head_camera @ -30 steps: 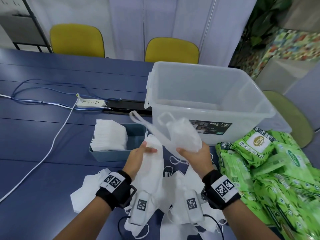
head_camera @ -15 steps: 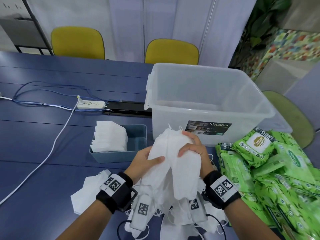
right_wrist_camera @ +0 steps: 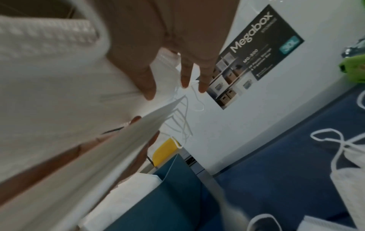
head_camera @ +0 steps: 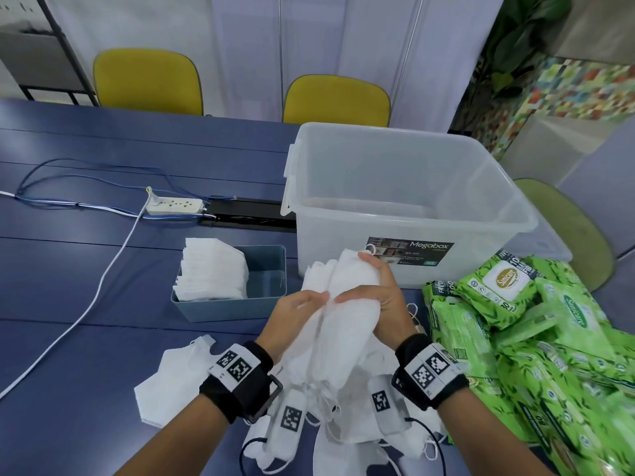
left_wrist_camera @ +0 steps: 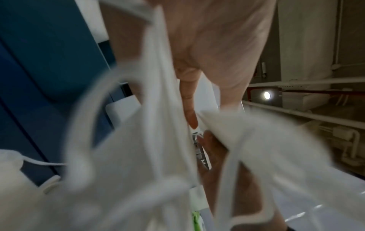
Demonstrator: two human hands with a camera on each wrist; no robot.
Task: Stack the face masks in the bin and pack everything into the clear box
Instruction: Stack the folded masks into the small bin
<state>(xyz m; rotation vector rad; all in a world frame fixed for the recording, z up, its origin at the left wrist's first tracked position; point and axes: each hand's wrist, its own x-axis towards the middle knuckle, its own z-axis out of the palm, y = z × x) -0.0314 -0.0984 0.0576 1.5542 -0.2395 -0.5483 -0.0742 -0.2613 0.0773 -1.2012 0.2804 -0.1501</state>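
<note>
Both hands hold a bundle of white face masks [head_camera: 338, 324] upright above the table, just in front of the clear box [head_camera: 405, 201]. My left hand [head_camera: 299, 312] grips the bundle's left side, thumb on its front. My right hand [head_camera: 374, 286] wraps the top and right side, fingers curled over it. The wrist views show blurred masks [left_wrist_camera: 138, 156] and the masks [right_wrist_camera: 59, 93] pressed under my fingers. The blue bin [head_camera: 264, 304] to the left holds a stack of masks [head_camera: 213, 269]. Loose masks [head_camera: 171, 383] lie on the table below my wrists.
Several green wet-wipe packs [head_camera: 536, 324] are heaped at the right. A white power strip [head_camera: 173, 206] with cables and a black cable tray [head_camera: 251, 214] lie behind the bin. Two yellow chairs [head_camera: 336, 97] stand at the table's far edge.
A second ago my right hand held one mask apart from the left hand's bundle. It has since laid that mask onto the bundle, and both hands now clasp the bundle together.
</note>
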